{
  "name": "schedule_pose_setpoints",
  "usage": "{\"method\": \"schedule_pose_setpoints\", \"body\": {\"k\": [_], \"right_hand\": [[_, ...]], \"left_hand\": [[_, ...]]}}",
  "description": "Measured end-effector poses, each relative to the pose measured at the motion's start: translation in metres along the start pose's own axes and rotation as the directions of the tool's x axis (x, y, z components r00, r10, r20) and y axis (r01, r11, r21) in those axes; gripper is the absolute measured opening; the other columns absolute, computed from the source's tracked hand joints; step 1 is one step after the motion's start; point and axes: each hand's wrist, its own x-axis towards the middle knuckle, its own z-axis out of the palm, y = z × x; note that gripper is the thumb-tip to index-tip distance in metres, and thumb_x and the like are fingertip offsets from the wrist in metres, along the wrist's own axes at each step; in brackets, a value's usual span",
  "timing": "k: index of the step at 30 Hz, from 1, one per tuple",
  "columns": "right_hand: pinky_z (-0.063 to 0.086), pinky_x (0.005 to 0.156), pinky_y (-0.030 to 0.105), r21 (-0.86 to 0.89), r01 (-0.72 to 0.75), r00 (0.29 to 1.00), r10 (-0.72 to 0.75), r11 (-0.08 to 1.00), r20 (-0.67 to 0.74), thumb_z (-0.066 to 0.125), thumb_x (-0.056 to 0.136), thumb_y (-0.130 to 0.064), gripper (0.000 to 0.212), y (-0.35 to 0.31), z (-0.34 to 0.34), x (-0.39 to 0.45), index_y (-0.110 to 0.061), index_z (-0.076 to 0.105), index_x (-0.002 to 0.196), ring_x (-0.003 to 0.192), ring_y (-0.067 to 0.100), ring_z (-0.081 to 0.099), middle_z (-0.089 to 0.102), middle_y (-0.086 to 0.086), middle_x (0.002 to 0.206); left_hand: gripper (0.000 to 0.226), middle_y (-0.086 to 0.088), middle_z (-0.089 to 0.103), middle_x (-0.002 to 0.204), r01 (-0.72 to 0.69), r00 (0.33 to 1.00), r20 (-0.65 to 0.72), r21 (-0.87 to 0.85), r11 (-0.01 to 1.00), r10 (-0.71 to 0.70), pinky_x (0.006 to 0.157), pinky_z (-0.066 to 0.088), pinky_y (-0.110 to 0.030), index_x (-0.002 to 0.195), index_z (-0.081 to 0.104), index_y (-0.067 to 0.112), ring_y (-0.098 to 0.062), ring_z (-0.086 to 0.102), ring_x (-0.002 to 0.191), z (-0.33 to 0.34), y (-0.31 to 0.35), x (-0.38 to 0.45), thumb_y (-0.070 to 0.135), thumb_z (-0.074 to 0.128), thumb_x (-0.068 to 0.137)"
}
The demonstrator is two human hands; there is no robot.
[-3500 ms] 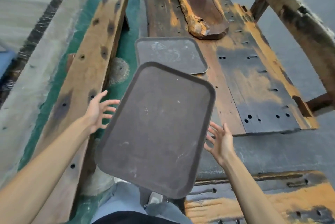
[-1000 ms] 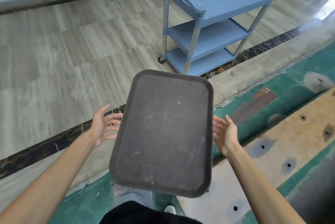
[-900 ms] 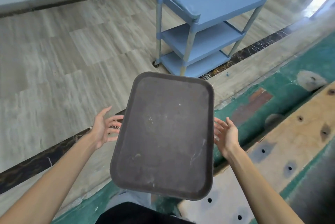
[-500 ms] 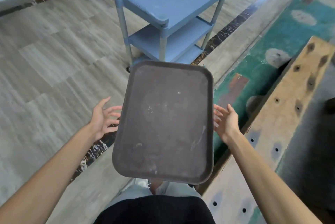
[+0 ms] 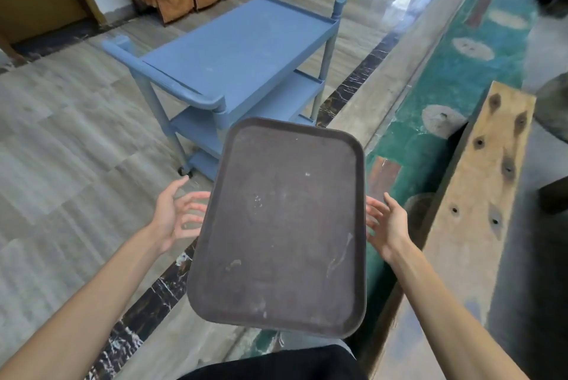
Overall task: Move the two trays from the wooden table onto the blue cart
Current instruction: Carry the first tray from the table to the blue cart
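Between your two hands, at centre: one dark tray (image 5: 281,226), carried flat, long edges pressed by spread palms.
Left hand (image 5: 175,213): at 9 o'clock of the tray, fingers splayed wide against its rim, not curled under as far as can be seen.
Right hand (image 5: 388,224): at 3 o'clock, likewise splayed, pressing inward.
Blue cart (image 5: 242,50): at 12 o'clock, top shelf bare, near handle rail facing you.
Risks, judged: a palm-squeeze hold may slip and drop the tray; its far edge may strike the near handle rail on approach. Second tray: out of view.
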Motion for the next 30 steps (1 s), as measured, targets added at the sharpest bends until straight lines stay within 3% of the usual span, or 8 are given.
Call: {"method": "schedule_pose_setpoints", "body": {"k": [10,16,19,24,30], "right_hand": [[0.038,0.061,0.029,-0.106,0.063,0.998,-0.061,0.992,0.029,0.050,0.092,-0.041,0.026,-0.142,0.021,0.117,-0.027,0.064,0.076,0.061,0.010,0.052,0.057,-0.011,0.066],[0.042,0.063,0.030,-0.180,0.124,0.992,-0.119,0.976,0.038,0.053,0.090,-0.031,0.012,-0.199,0.063,0.179,-0.028,0.064,0.086,0.063,0.011,0.053,0.060,-0.012,0.067],[0.042,0.063,0.030,-0.213,0.150,0.988,-0.140,0.965,0.062,0.055,0.089,-0.026,0.015,-0.225,0.097,0.214,-0.027,0.068,0.081,0.062,0.011,0.054,0.064,-0.013,0.062],[0.039,0.063,0.032,-0.273,0.214,0.976,-0.192,0.938,0.106,0.051,0.087,-0.023,0.021,-0.275,0.173,0.284,-0.025,0.071,0.083,0.063,0.012,0.053,0.066,-0.014,0.062],[0.035,0.064,0.032,-0.367,0.268,0.958,-0.204,0.891,0.202,0.050,0.076,-0.023,0.025,-0.330,0.281,0.342,-0.026,0.073,0.085,0.067,0.012,0.053,0.066,-0.011,0.066]], "left_hand": [[0.060,-0.005,0.059,0.083,-0.039,0.999,-0.028,-0.005,0.999,0.039,0.081,0.045,-0.042,0.106,0.072,0.018,-0.024,0.055,0.074,0.088,0.099,0.099,0.064,0.051,0.074],[0.049,-0.005,0.058,0.088,-0.098,0.993,-0.069,0.033,0.995,0.100,0.077,0.046,-0.041,0.106,0.070,0.018,-0.022,0.058,0.073,0.105,0.156,0.159,0.053,0.059,0.073],[0.044,-0.005,0.057,0.089,-0.151,0.985,-0.079,0.060,0.987,0.155,0.079,0.047,-0.042,0.107,0.070,0.018,-0.022,0.056,0.075,0.103,0.193,0.192,0.049,0.061,0.077],[0.036,0.000,0.057,0.086,-0.239,0.966,-0.083,0.074,0.968,0.245,0.069,0.051,-0.033,0.110,0.067,0.019,-0.015,0.056,0.068,0.091,0.264,0.256,0.040,0.064,0.082],[0.029,0.003,0.067,0.090,-0.259,0.941,-0.191,0.124,0.958,0.279,0.067,0.051,-0.029,0.110,0.068,0.026,-0.014,0.060,0.078,0.059,0.330,0.316,0.023,0.068,0.081]]}}
